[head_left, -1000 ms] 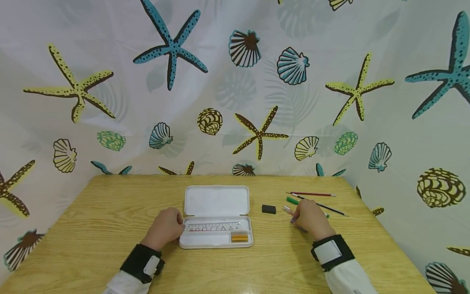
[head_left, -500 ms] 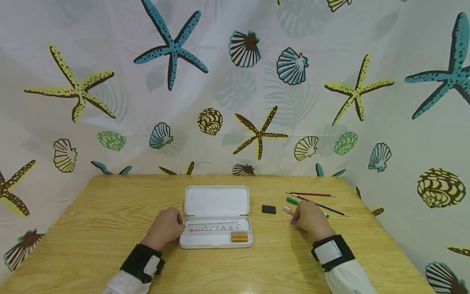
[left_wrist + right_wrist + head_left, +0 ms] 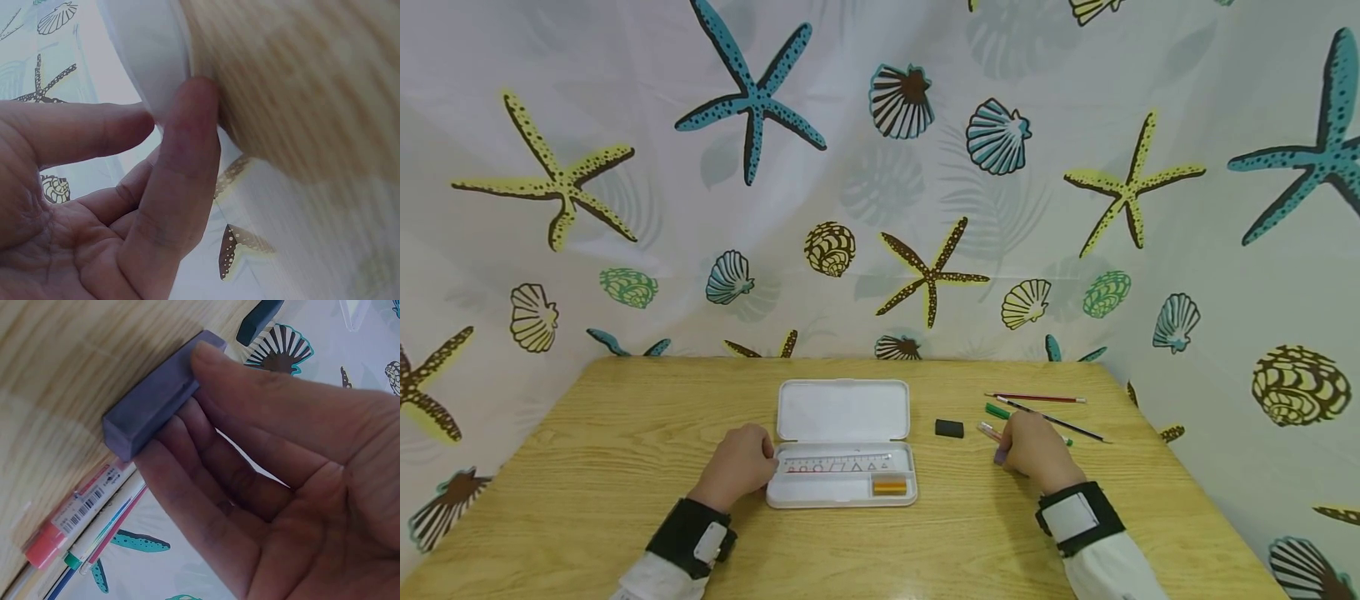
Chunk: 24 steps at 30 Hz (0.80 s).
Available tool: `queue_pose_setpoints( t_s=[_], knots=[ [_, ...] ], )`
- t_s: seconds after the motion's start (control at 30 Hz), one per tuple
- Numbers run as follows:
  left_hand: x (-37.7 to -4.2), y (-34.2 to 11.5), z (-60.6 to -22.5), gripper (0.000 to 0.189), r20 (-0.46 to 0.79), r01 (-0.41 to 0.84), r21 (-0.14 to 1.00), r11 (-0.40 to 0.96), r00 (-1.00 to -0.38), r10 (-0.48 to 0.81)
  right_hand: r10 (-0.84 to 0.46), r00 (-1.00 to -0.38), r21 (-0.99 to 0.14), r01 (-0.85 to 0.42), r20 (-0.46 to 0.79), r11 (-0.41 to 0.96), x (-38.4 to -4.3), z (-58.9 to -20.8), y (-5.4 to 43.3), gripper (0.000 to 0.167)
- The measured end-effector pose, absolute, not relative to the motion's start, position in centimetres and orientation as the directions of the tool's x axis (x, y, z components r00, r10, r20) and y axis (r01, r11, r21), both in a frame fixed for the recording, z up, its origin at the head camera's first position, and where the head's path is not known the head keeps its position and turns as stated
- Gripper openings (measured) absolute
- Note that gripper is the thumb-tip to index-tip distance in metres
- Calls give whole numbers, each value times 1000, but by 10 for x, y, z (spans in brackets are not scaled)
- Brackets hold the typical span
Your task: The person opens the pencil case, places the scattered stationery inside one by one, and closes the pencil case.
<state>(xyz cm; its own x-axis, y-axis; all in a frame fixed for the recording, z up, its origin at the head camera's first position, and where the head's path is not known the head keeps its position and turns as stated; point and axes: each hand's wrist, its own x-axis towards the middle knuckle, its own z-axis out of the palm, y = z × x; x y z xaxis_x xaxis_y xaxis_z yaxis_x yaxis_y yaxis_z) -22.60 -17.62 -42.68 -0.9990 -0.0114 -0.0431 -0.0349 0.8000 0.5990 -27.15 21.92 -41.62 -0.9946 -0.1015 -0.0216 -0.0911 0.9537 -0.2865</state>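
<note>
My left hand [image 3: 741, 467] holds the left end of an open white pencil case [image 3: 820, 503]; in the left wrist view its thumb and a finger pinch the case wall [image 3: 153, 50]. Inside the case lie a clear ruler [image 3: 838, 462] with cut-out shapes and, in the small right compartment, an orange-yellow block [image 3: 889, 485]. To the right, my right hand [image 3: 1037, 450] pinches a purple-grey eraser [image 3: 156, 394] between thumb and fingers, low over the table. Close to that eraser lies a pen with a red end and barcode label [image 3: 81, 509], partly hidden by the hand in the head view.
A black eraser [image 3: 949, 428] sits between the case and my right hand. Beyond that hand lie a green-capped pen [image 3: 997, 410], a dark pencil [image 3: 1075, 428] and a red pencil [image 3: 1037, 397]. A patterned curtain [image 3: 850, 183] hangs behind the wooden table [image 3: 655, 417].
Both hands stay nearly in place. The purple-grey eraser shows slightly differently at my right fingertips; the case and the other things have not moved.
</note>
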Motion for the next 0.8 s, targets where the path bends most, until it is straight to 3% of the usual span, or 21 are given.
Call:
queue_pose_setpoints(
  t_s=[0.8],
  knots=[
    [-228,-177,-429,5,-47,-30,596,802,-999,-3,-98,-994,-306,-78,-49,949,-271,-420,223,17]
  ],
)
